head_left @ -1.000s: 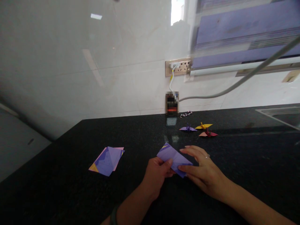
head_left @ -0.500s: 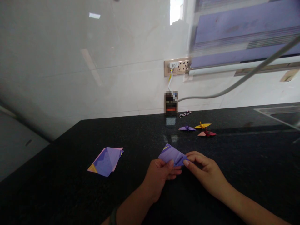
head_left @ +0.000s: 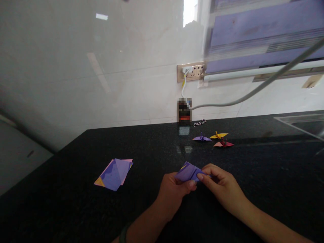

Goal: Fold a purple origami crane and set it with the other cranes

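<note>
A folded sheet of purple origami paper with a yellow patch near its upper corner is held between both hands, just over the dark countertop. My left hand grips its lower left edge, thumb on top and the other fingers mostly hidden underneath. On the right side, my right hand pinches the paper's corner between thumb and fingers. Further left lie overlapping sheets of purple and pink paper, one with a yellow corner.
Behind the hands sit a purple paper crane, a yellow paper crane and a red paper crane. A blurred-out box with cables stands against the wall, beside a patterned strip. A sink edges the right.
The paper has tipped and moved slightly down and right. My left thumb has slid along its lower edge toward my right thumb. The cranes and loose sheets stay put.
</note>
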A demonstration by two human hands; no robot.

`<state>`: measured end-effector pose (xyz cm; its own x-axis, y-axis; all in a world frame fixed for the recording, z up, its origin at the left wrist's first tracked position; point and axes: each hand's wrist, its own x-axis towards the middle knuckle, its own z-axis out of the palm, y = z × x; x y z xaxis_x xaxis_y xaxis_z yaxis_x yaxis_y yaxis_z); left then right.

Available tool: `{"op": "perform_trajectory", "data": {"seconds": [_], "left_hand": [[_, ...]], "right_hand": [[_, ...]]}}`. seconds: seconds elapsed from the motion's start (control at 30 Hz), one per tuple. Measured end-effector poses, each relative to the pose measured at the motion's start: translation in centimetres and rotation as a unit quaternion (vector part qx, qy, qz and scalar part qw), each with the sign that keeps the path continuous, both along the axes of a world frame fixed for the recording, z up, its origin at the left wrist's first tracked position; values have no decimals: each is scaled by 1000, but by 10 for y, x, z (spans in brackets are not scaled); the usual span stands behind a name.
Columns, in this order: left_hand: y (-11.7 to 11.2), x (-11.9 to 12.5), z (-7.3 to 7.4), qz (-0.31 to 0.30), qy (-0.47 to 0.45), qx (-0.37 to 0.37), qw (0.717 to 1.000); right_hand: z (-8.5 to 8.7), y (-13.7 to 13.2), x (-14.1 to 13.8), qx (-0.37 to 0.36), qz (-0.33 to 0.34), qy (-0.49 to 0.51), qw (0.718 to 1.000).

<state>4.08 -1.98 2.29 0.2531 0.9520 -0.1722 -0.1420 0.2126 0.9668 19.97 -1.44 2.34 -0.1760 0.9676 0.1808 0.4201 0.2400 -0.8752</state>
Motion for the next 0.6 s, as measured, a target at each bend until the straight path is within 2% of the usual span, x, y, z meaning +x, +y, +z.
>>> {"op": "perform_trajectory", "data": {"seconds": [0.33, 0.5, 0.6], "left_hand": [[-1, 1, 5, 5, 23, -37, 999], [-1, 2, 4, 3, 20, -44, 999], [-1, 2, 3, 2, 16, -49, 999]], "right_hand": [[-9, -1, 0, -75, -13, 65, 995], [-11, 1, -2, -75, -44, 109, 990], [-9, 2, -2, -89, -32, 128, 987]]}}
